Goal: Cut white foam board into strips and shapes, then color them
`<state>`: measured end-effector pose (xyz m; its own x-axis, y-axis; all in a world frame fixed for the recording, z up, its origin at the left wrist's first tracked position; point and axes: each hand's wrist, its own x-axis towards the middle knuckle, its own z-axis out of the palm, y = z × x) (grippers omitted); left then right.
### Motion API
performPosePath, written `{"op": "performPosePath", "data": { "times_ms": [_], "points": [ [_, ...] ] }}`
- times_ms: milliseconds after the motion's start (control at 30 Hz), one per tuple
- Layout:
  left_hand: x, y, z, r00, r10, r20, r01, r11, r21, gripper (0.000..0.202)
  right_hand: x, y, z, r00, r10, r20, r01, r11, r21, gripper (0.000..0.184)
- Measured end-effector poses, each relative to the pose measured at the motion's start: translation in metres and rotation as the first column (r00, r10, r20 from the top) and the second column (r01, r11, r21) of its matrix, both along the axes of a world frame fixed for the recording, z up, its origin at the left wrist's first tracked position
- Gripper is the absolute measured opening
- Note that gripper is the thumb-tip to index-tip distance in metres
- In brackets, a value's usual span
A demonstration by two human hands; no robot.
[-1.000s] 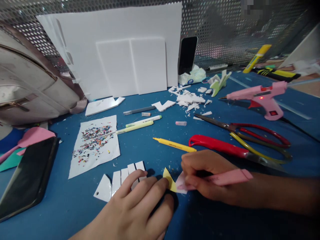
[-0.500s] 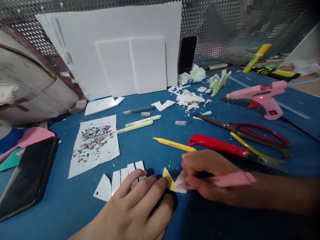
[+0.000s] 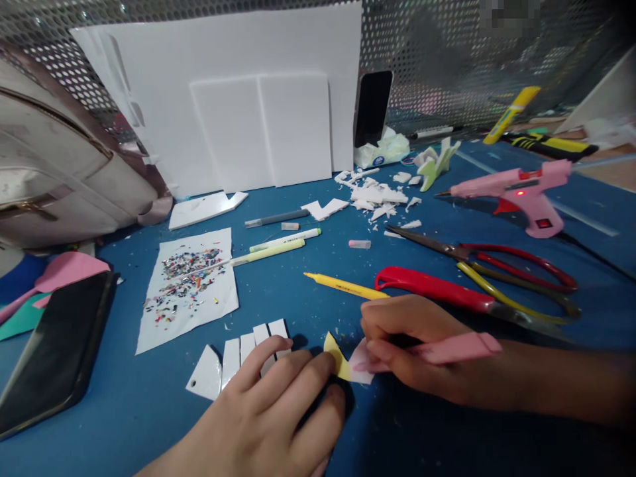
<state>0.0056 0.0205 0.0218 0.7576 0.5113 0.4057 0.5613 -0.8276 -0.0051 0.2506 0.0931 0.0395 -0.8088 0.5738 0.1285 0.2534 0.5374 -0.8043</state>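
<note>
My right hand [image 3: 412,351] grips a pink marker [image 3: 462,348], its tip at a small pale pink piece [image 3: 361,363]. Beside that lies a small yellow piece [image 3: 338,359], touching the pink one. My left hand [image 3: 278,411] lies palm down with its fingers apart, over a row of white cut strips. Its fingertips reach the yellow piece, and the hand hides part of the row. At the row's left end a pointed white piece [image 3: 205,374] carries a dark dot. A yellow marker [image 3: 342,285] rests just beyond my right hand.
Beyond lie a red-handled knife [image 3: 432,285], scissors [image 3: 517,268] and a pink glue gun [image 3: 527,195] with a lit red light. A paper sheet [image 3: 223,278] bears colourful bits. White scraps [image 3: 377,199] are piled near the white board [image 3: 149,79]. A dark phone [image 3: 59,338] sits left.
The back end of the pink marker has shifted slightly left and up as my right hand tilts it. My left hand stays in place.
</note>
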Motion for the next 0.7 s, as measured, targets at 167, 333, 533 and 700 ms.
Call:
{"op": "performPosePath", "data": {
  "times_ms": [167, 333, 533, 700],
  "points": [
    [-0.0007, 0.0002, 0.0007, 1.000, 0.009, -0.002, -0.009, 1.000, -0.001, 0.024, 0.0008, -0.0013, 0.0003, 1.000, 0.008, 0.000, -0.008, 1.000, 0.010, 0.032],
    [-0.0012, 0.0002, 0.0014, 1.000, 0.011, -0.011, -0.011, 1.000, -0.016, 0.024, 0.0015, -0.0011, 0.0012, 0.999, 0.033, -0.019, -0.033, 0.999, 0.020, 0.032],
    [-0.0001, 0.0006, 0.0010, 1.000, 0.007, 0.005, -0.007, 1.000, -0.004, 0.024, 0.0007, -0.0007, 0.0019, 0.999, 0.032, -0.018, -0.033, 0.999, -0.014, 0.034],
    [-0.0030, 0.0015, -0.0036, 1.000, 0.002, 0.006, -0.002, 1.000, -0.008, 0.023, 0.0021, -0.0002, 0.0024, 0.999, 0.026, -0.021, -0.026, 1.000, -0.012, 0.032]
  ]
}}
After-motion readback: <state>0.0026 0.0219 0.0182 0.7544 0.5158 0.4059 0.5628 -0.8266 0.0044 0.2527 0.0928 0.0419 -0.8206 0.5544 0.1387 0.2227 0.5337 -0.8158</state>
